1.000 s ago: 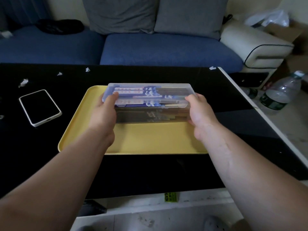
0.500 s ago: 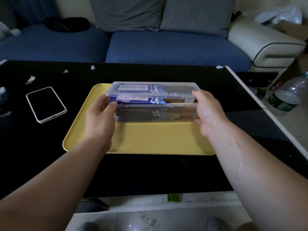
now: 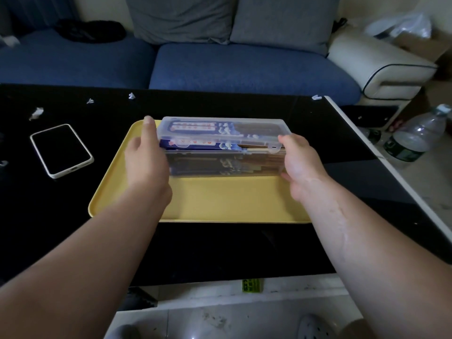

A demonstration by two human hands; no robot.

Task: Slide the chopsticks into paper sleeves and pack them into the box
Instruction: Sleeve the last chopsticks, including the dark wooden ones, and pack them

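Box (image 3: pixel 225 165): far half of tray (image 3: pixel 220 204), lid ajar.
Left hand (image 3: pixel 144 162): fingers straight, together, against box's left end.
Right hand (image 3: pixel 298 162): fingers clamped round box's right end.

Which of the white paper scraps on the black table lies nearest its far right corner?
The scrap beside the table's white right rim; the other scraps lie far to its left.

One view only, camera on my head. Faces forward and down over the black table (image 3: pixel 220 250), wide-angle. Close in: my forearms run up from the bottom corners, left hand (image 3: pixel 146 162) and right hand (image 3: pixel 300 165) at the clear box (image 3: pixel 225 152), mid-frame. Sofa (image 3: pixel 244 67) across the top, floor (image 3: pixel 220 321) at bottom.
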